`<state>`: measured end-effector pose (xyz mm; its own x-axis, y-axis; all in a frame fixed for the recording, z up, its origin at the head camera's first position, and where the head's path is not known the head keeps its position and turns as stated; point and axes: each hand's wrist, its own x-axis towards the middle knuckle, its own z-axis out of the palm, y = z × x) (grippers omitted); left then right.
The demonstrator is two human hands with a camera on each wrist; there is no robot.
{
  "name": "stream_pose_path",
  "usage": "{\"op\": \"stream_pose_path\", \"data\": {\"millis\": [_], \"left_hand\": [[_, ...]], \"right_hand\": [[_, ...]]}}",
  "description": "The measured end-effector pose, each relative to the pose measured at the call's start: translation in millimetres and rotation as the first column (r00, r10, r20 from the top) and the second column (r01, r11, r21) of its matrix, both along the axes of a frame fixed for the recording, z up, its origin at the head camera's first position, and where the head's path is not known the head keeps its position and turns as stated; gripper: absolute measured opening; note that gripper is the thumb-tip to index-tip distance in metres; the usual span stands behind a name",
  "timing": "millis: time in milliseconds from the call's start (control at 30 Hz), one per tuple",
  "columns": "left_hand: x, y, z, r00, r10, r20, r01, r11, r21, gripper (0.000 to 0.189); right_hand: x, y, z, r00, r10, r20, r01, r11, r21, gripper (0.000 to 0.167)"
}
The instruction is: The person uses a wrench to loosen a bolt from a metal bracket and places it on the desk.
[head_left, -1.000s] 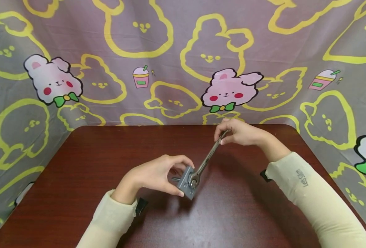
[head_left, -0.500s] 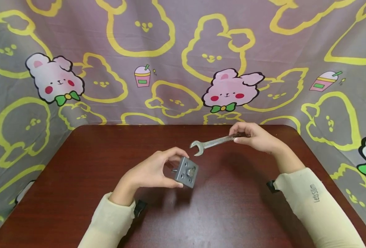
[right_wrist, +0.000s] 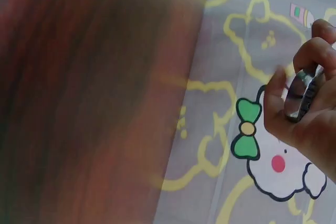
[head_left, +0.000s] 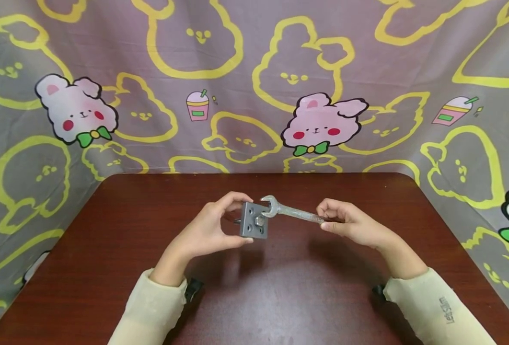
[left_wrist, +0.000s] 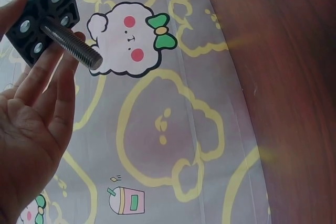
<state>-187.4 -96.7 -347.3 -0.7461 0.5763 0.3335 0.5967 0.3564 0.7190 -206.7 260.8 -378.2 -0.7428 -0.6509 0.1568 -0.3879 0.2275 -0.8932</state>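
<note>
My left hand [head_left: 207, 227] pinches a grey square metal plate [head_left: 248, 225] by its edges, thumb below and fingers above. The plate has several holes, and a hex bolt head [head_left: 260, 220] sits at its middle. In the left wrist view the threaded bolt shank [left_wrist: 73, 44] sticks out from the plate's back. My right hand [head_left: 353, 223] holds a silver wrench [head_left: 297, 214] by its far end. The wrench's open-ended head points left and overlaps the plate's right edge, right beside the bolt head. In the right wrist view the wrench's end [right_wrist: 300, 97] shows between thumb and fingers.
Both hands are over a dark red-brown wooden table [head_left: 254, 297]. A grey curtain [head_left: 246, 57] with yellow outlines and rabbit faces hangs behind the table and along its sides.
The wrench came off the bolt head, swung round with its open end to the left, and came back to the plate. The left hand raised the plate and turned its face toward the camera.
</note>
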Motion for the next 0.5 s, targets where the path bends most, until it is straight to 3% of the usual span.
{"op": "stream_pose_path", "data": {"millis": [233, 500], "left_hand": [[0.2, -1.3, 0.0, 0.997, 0.061, -0.053, -0.058, 0.997, 0.06, 0.071], [-1.7, -0.6, 1.8, 0.984, 0.146, -0.107, -0.125, 0.975, 0.185, 0.073]], "right_hand": [[14.7, -10, -4.8, 0.991, -0.109, 0.079, 0.118, 0.987, -0.111, 0.012], [25.6, -23, -17.0, 0.975, -0.189, 0.117, 0.204, 0.97, -0.13, 0.008]]}}
